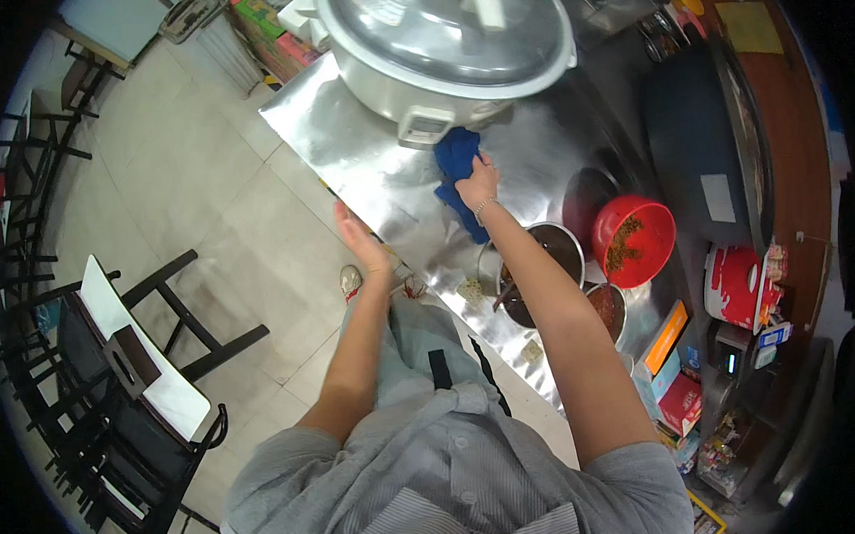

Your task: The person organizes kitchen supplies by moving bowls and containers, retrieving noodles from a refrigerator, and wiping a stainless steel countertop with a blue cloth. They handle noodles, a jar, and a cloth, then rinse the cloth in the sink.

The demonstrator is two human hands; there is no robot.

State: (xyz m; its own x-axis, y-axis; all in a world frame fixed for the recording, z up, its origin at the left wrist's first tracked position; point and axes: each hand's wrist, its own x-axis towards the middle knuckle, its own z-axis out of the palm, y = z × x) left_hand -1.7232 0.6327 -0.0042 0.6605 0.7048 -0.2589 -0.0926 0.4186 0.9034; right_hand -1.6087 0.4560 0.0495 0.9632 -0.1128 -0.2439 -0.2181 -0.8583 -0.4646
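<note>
With my right hand (479, 182) I grip a blue cloth (457, 153), which lies bunched on the shiny metal tabletop (389, 176). Part of the cloth trails back towards me below the wrist. Just beyond it stands a large rice cooker (393, 92) with a clear lid and a small front panel. My left hand (359, 234) is held beside the table's left edge, empty, its fingers extended. Partly behind my right forearm are a metal pot (561, 245) with dark contents and a smaller metal container (608, 310) with reddish contents.
A red bowl (649, 241) with brown bits sits right of the pots. Boxes (681, 403) line the right side, near a dark monitor (692, 152). On the left are a white-topped table (185, 399), black chair frames (203, 324) and a bin (229, 51) on the tiled floor.
</note>
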